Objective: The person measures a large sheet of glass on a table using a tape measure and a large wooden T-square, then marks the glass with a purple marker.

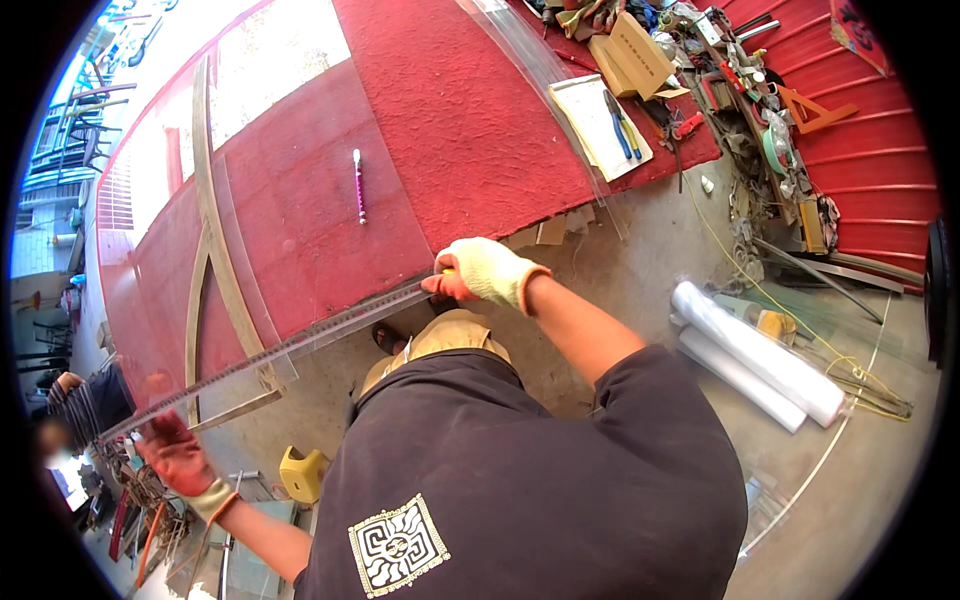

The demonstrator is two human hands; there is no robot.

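A long, narrow straightedge point(330, 325) with marks along it runs slantwise over the near edge of a clear glass sheet point(310, 215). At its right end my right hand point(485, 272), in a cream glove with red fingers, is closed on it. A small yellow bit shows at those fingers; I cannot make out what it is. My left hand point(182, 460), in a red-palmed glove, is beside the straightedge's left end with fingers apart. Whether it touches the edge is unclear. A pink-and-white pen-like stick point(360, 187) lies farther in on the sheet.
The red-covered table point(460, 110) bears wooden strips point(213, 190), and pliers point(622, 125) on a paper pad point(590, 110). Tools and cardboard clutter its far right. Plastic-wrapped rolls point(760, 355) lie on the floor at right. A yellow stool point(302, 474) stands near my left arm; another person point(95, 395) is at far left.
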